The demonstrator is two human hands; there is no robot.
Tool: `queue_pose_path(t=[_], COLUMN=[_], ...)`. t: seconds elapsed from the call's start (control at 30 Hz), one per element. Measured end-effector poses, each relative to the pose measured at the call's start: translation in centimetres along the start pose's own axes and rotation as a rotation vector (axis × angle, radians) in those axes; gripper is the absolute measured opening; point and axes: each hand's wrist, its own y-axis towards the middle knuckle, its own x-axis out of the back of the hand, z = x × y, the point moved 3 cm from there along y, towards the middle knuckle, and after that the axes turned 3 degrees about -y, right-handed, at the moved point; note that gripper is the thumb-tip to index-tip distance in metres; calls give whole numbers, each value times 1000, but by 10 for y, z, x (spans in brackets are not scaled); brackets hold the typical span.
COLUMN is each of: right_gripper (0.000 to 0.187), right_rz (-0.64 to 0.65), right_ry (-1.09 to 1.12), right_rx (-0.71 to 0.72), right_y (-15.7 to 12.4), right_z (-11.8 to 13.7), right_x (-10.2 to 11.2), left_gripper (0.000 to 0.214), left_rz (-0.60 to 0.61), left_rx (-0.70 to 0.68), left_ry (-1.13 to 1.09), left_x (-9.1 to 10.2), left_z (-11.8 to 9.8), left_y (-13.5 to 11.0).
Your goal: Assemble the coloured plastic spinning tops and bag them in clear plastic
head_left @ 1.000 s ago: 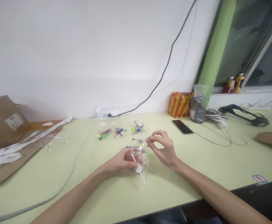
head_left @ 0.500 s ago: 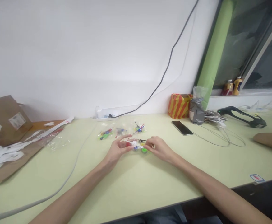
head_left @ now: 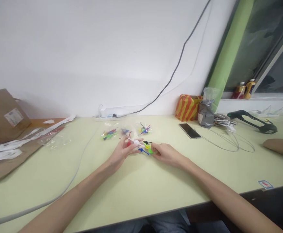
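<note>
Both my hands meet at the middle of the pale green table [head_left: 136,191] over a small clear bag of coloured plastic picks [head_left: 142,146]. My left hand [head_left: 122,151] pinches the bag's left end with fingers closed on it. My right hand [head_left: 165,154] grips the right end, fingers curled beside a green and yellow piece. The bag rests on or just above the tabletop. Just beyond it lie three similar filled bags: one on the left [head_left: 108,134], one in the middle [head_left: 126,132], one on the right [head_left: 145,129].
A black phone [head_left: 190,130] lies right of the bags, with a striped orange bag [head_left: 187,107], a grey pouch [head_left: 205,114] and wire loops [head_left: 231,142] beyond. A power strip [head_left: 106,116] sits by the wall. Brown paper bags and white strips [head_left: 5,152] are left. Another person's arm [head_left: 280,146] rests far right.
My hands carried the bag of picks away from me and lowered it toward the table near the other three bags. The right hand went from a raised pinch to a low grip.
</note>
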Motion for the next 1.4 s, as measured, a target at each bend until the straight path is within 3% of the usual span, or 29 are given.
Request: queue_pose_path(t=[0.17,0.3,0.53,0.73,0.9,1.1,1.23,1.4], right_gripper=[19,26,23,11,17,23,15,11], right_rz=[-25,-131,-566,-867,-861,-750,-664,-615], right_ry=[59,151,326,317,219,282,365,329], right_rx=[60,69,-3,57,149,184,203,227], right_y=[-3,-5,-6,-12,-15,-17,-18,-18], right_z=[-5,-13,-26,-24,-15,0,10,21], right_x=[7,18,34,48,52,50,44,34], left_gripper=[61,62,68,80,84,81,82,80], left_rz=[60,101,255,394,508,584,647,666], left_rx=[59,68,128,223,247,374,439,426], left_ry=[-71,0,153,208,175,137,147,191], left_x=[-1,-2,-8,-7,-6,-6,-10,-11], left_z=[6,8,4,9,10,7,3,1], left_y=[-3,-4,-6,-9,-9,-13,-17,-18])
